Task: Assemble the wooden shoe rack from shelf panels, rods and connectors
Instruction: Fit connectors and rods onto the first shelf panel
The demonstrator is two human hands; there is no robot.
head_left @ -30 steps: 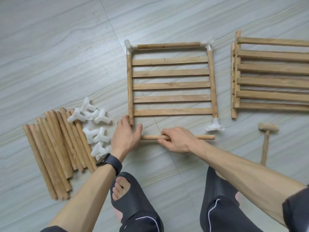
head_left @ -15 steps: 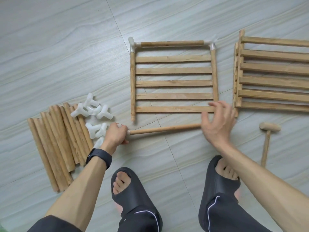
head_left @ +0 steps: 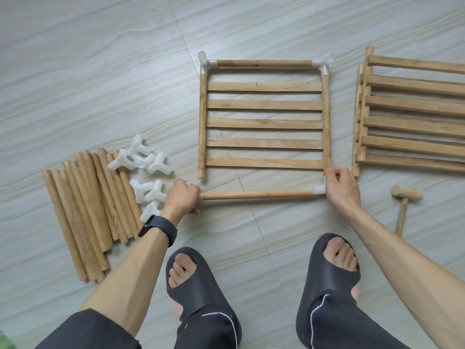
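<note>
Here the left hand (head_left: 182,196) grips the rod (head_left: 256,194) end and the right hand (head_left: 339,187) pinches the corner connector (head_left: 319,189); press straight along the rod.

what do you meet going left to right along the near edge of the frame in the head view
pile of loose rods → loose connectors → left hand gripping the end connector → rod → corner connector → right hand holding it → wooden mallet
</note>
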